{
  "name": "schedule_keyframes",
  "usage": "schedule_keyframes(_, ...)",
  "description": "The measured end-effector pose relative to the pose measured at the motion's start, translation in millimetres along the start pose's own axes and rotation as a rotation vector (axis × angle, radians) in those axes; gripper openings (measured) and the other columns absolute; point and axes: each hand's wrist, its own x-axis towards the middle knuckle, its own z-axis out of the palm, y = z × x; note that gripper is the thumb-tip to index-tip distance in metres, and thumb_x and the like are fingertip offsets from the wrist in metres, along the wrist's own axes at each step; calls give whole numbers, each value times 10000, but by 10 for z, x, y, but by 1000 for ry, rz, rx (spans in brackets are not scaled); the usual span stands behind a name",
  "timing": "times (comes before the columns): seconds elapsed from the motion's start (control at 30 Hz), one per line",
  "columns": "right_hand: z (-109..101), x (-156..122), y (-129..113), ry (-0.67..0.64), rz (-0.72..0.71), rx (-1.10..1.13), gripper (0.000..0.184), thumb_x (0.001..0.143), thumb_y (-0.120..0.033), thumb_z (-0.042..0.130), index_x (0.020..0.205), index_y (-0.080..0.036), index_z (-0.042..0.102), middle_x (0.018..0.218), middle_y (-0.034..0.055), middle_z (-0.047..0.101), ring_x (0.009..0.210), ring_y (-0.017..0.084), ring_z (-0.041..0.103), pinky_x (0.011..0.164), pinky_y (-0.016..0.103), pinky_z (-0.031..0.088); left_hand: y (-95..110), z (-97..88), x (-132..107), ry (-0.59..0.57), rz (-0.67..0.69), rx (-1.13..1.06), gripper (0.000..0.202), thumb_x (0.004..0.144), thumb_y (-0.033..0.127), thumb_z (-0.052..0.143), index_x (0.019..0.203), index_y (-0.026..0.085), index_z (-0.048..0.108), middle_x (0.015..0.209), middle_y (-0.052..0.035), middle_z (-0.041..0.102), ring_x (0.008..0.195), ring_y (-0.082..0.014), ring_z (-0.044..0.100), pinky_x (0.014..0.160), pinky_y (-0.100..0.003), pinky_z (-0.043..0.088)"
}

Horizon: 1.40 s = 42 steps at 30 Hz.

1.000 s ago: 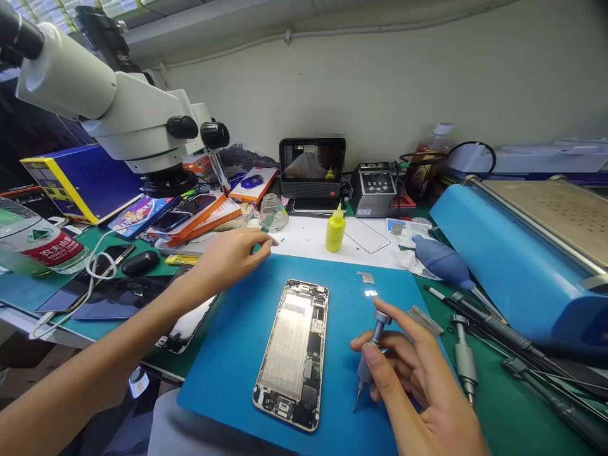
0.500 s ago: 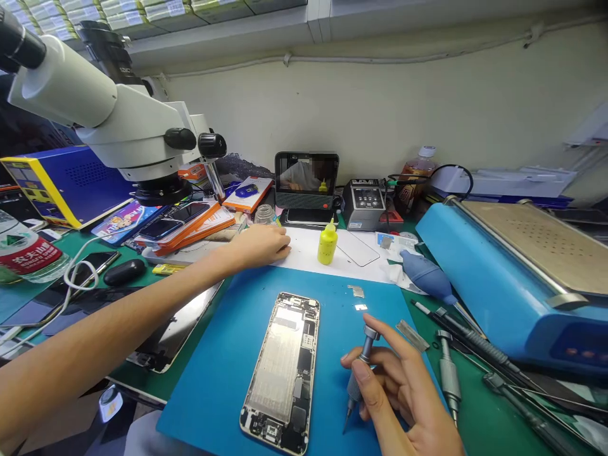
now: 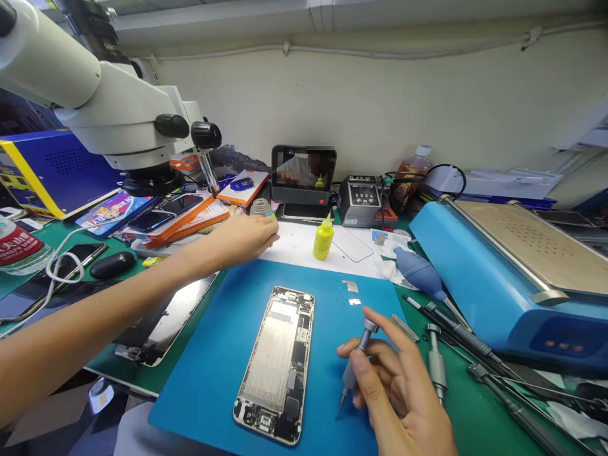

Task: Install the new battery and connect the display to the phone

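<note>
My right hand (image 3: pixel 396 386) is closed around a grey metal precision screwdriver (image 3: pixel 350 377), thumb and fingers on the shaft and a fingertip at the cap. The screwdriver's thin tip points down at the blue mat (image 3: pixel 209 380). To its left lies an opened phone (image 3: pixel 273 367), its battery and inner parts exposed. My left hand (image 3: pixel 249 237) reaches over the white paper (image 3: pixel 297 244), its fingers bunched and bent down beside a small glass jar (image 3: pixel 260 207). Whatever those fingers may hold is hidden. Small metal shields (image 3: pixel 350 286) rest on the mat's upper right.
A yellow dropper bottle (image 3: pixel 323 239) stands on the paper. A microscope (image 3: pixel 128 120) overhangs the left side. A detached phone screen (image 3: pixel 173 320) lies under my left forearm. On the right are a blue air blower (image 3: pixel 420 272), another screwdriver (image 3: pixel 436 364) and a blue heating machine (image 3: pixel 498 297).
The whole view has shifted slightly, so most things appear a little further left and higher. My right hand keeps the screwdriver; my left hand stays beside the jar, its fingers closer together.
</note>
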Motion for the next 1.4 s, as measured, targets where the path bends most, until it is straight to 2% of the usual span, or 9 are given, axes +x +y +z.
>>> schedule_keyframes(0.1,-48,44,59,27,-83,100,711,1027,-734,767,1604,-363,581,1110,49,796,598,118,624,492,212,526,95,-17,-467,112,3,-38,339,1119,446,752,1319,173,735,1269,-85,773,1091,-230,774,971,-447,682)
schedule_keyframes(0.23,-70,31,62,173,-46,268,759,1019,-671,804,1670,-402,522,1070,41,758,643,128,619,470,187,513,489,82,-1236,289,87,-131,375,1230,376,389,1142,224,720,1049,-47,771,882,-231,750,747,-382,590)
schedule_keyframes(0.33,-53,16,7,220,-60,298,761,996,-642,836,1658,-386,564,1063,46,736,689,134,607,474,179,506,861,238,-1740,353,103,-218,328,1246,371,376,1245,253,682,1224,-44,773,951,-183,773,806,-339,587)
schedule_keyframes(0.43,-22,36,-36,232,-83,299,766,991,-628,853,1653,-366,570,1070,51,743,684,129,607,474,173,500,1152,416,-2012,450,42,-284,469,1198,659,476,1367,265,667,1450,-86,735,1069,-204,780,834,-329,599)
schedule_keyframes(0.53,12,70,-55,244,-100,294,765,989,-620,856,1643,-338,576,1045,53,736,668,135,611,459,183,490,1361,544,-2026,474,16,-215,697,1127,784,544,1579,257,605,1603,-124,665,1246,-277,730,942,-389,579)
schedule_keyframes(0.7,-14,72,-123,285,-185,311,515,1038,-466,717,1515,-294,627,846,-12,622,653,141,575,541,229,523,1644,551,-1833,427,-155,-200,660,1196,606,446,1723,209,457,1728,-143,573,1322,-350,621,993,-489,454)
schedule_keyframes(0.9,-297,139,-406,265,-430,-93,436,1009,-241,610,1425,-348,681,897,-21,584,668,130,479,560,247,400,1566,573,-1896,421,-132,-278,686,1160,511,540,1756,199,407,1749,-143,557,1407,-357,590,1031,-473,482)
schedule_keyframes(1.13,-426,776,-481,-204,-515,-865,219,1121,-358,675,1247,-232,802,1235,70,778,965,203,732,858,359,610,1453,664,-2036,408,-150,-229,642,1061,428,677,1649,243,499,1662,-177,615,1310,-409,640,987,-526,496)
schedule_keyframes(1.4,-374,974,-371,-331,-527,-1108,297,1136,-415,749,1319,-182,741,1335,96,740,1182,239,744,1048,468,665,1525,738,-1966,424,-163,-235,596,934,446,787,1457,254,573,1546,-187,681,1218,-424,663,925,-551,504)
